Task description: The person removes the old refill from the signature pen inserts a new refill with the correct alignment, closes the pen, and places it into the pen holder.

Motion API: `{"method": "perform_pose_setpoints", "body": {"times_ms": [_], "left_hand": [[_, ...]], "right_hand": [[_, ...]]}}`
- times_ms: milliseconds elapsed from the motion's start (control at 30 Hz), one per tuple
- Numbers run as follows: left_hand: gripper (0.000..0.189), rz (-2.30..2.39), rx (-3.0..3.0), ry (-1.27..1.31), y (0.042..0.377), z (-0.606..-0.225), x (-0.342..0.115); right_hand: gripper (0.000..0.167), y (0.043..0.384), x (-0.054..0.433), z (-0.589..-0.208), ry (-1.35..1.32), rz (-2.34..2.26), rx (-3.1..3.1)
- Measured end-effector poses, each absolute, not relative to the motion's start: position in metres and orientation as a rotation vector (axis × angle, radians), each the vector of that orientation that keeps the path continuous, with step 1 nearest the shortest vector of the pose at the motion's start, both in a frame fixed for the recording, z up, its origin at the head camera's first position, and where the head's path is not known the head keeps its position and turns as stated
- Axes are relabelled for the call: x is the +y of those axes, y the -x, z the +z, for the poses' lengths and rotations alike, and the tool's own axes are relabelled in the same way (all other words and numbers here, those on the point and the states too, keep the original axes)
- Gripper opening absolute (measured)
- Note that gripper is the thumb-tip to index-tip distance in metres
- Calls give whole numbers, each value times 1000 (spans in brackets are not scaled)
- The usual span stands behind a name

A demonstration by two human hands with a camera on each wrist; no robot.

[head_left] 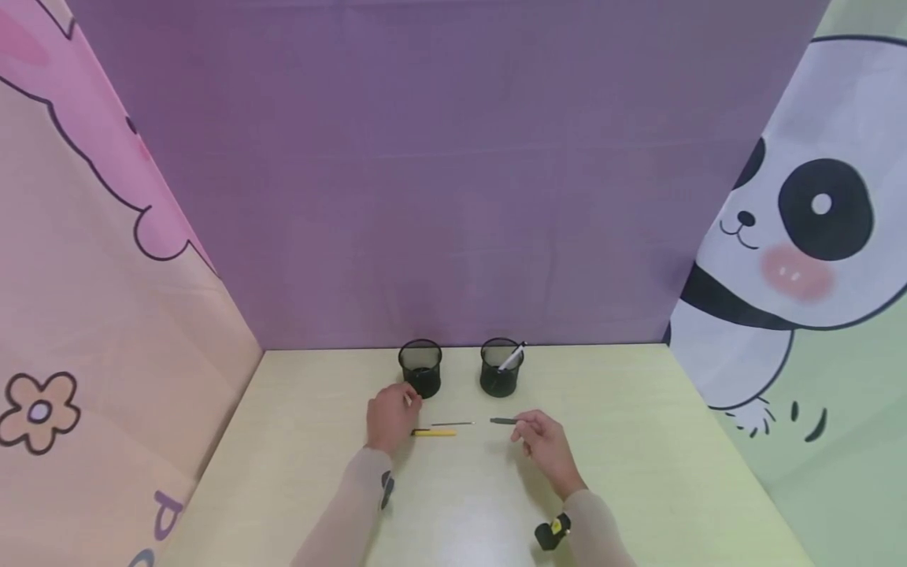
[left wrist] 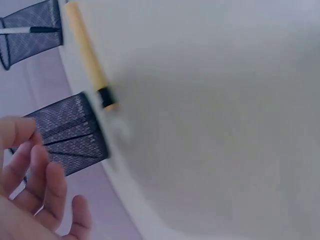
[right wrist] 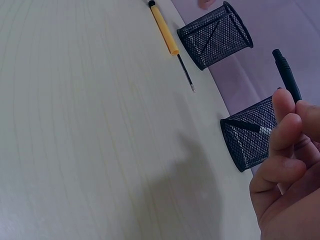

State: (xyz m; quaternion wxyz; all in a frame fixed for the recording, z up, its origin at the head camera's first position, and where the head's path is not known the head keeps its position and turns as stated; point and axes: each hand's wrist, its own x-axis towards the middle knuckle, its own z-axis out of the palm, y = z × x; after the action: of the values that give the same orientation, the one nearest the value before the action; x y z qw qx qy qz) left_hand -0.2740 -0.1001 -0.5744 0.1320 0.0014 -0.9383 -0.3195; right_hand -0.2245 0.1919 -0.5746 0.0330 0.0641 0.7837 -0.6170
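Observation:
My right hand (head_left: 549, 449) pinches a short black pen section (right wrist: 286, 72) between thumb and forefinger, and its narrower stepped end sticks out past the fingertips. My left hand (head_left: 391, 416) hovers just in front of the left black mesh pen cup (head_left: 420, 370). Its fingers are loosely bent, thumb near forefinger, and no object shows in them. Between the hands, a yellow pen barrel (head_left: 439, 432) with a black end lies on the table. Just beyond it is a thin pen refill (head_left: 453, 424), dark with a pale metal tip.
A second black mesh pen cup (head_left: 499, 382) stands to the right of the first, with a white and black pen (head_left: 512, 357) leaning in it. The pale wooden table (head_left: 305, 441) ends at a purple cloth wall (head_left: 453, 197) behind the cups. Printed cloth walls flank both sides.

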Motion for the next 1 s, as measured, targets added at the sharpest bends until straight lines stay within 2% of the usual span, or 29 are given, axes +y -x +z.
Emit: {"method": "perform_pose_setpoints", "body": {"times_ms": [400,667,867,1000], "left_hand": [[8,-787,-2599,52,298,-530,-101],[13,-433,-2795,255,313,-514,-94],[21,-144,-2944,356,321,-513,-90],[33,-64,-3022,374,325,-509,-88]], "right_hand": [[13,222,190,-573,-177,-1920,2387],[16,220,187,-576,-168,-1909,2398],[17,221,190,-582,-174,-1923,2389],[16,221,194,-581,-187,-1931,2394]]}}
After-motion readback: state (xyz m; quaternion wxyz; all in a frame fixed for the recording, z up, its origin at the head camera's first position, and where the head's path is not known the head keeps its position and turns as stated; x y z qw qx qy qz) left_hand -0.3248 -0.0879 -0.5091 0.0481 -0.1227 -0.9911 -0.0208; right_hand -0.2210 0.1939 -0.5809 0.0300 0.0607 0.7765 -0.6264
